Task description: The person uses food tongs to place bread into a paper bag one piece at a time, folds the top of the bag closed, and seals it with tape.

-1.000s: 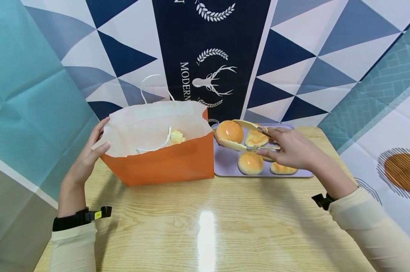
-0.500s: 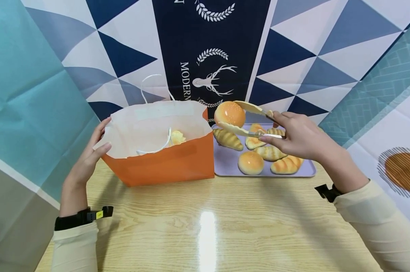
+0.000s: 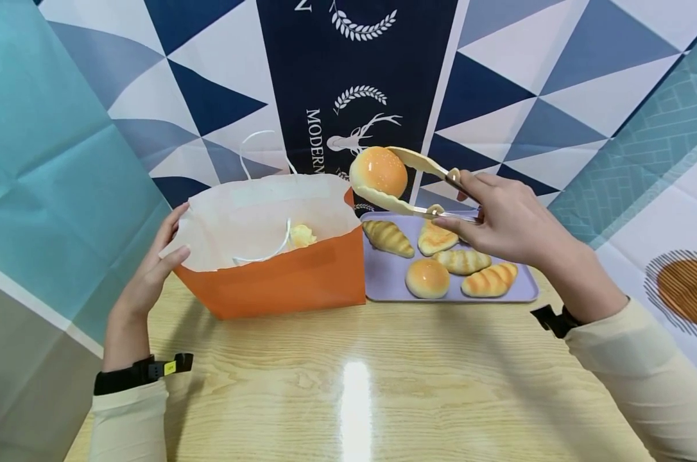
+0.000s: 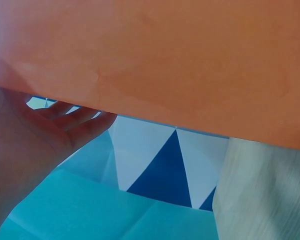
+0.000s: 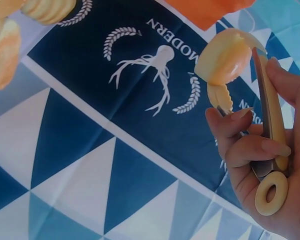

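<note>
My right hand (image 3: 501, 215) grips a pair of tongs (image 3: 420, 160), seen in the right wrist view with a ring at the handle end. A round sesame bun (image 3: 381, 170) is pinched between the pale tong tips. It hangs above the tray's left end, beside the right end of an orange paper bag (image 3: 279, 285). The bag is wide open, with white inside and white handles. My left hand (image 3: 146, 279) holds the bag's left side, thumb at the near corner and fingers at the far one. A pale yellow piece (image 3: 302, 236) lies inside the bag, partly hidden.
A lilac tray (image 3: 383, 282) touches or nearly touches the bag's right side. On it lie a plain round bun (image 3: 427, 278), a striped roll (image 3: 490, 280) and several other breads. A patterned cloth wall (image 3: 499, 77) stands close behind the wooden table (image 3: 279, 385).
The sesame bun has risen off the tray in the tongs and shifted slightly left toward the bag. My left hand has stayed on the bag.
</note>
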Demonstrator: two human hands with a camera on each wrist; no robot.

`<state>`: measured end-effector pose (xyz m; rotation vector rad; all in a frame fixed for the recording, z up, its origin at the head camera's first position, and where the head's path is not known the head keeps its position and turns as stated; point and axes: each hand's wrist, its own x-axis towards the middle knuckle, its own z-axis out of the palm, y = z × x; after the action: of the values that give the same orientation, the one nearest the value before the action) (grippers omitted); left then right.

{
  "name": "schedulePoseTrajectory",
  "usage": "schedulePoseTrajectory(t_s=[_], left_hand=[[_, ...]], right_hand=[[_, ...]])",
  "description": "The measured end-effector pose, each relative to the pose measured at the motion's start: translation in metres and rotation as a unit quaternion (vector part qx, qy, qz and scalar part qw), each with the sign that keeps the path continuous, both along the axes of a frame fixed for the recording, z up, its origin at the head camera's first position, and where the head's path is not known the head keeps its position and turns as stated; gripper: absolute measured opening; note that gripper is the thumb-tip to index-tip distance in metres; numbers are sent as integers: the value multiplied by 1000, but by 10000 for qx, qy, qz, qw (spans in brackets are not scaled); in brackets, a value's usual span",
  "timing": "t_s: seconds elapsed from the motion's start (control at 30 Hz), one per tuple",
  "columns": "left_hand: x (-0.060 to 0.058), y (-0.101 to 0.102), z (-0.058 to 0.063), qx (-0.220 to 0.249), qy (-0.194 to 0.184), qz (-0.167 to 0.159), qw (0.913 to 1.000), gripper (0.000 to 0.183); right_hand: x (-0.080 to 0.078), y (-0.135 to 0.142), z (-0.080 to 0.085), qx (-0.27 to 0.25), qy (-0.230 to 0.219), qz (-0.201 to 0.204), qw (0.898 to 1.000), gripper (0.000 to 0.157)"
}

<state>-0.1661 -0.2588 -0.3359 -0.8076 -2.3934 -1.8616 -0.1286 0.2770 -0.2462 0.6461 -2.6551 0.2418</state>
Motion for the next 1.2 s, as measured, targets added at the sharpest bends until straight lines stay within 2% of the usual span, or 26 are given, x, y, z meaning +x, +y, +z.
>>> schedulePoseTrajectory(t_s=[0.3, 0.5, 0.7, 0.97, 1.2], left_hand=[[0, -1, -2, 26, -18, 13, 10000, 65], [-1, 0, -2, -51, -22, 43, 10000, 65], [0, 0, -3, -21, -37, 27, 10000, 64], [1, -1, -2, 22, 6, -12, 10000, 64], [1, -1, -2, 30, 4, -30, 10000, 65]], right_hand=[[-1, -22, 6, -264, 75, 295, 9992, 48], [-4, -36, 7, -351, 43, 359, 9987, 62], [-7, -48, 5, -384, 49, 578, 9976, 59], [-10, -62, 3, -424, -153, 690, 9966, 66], [-11, -73, 1, -290, -341, 575, 9973, 84]])
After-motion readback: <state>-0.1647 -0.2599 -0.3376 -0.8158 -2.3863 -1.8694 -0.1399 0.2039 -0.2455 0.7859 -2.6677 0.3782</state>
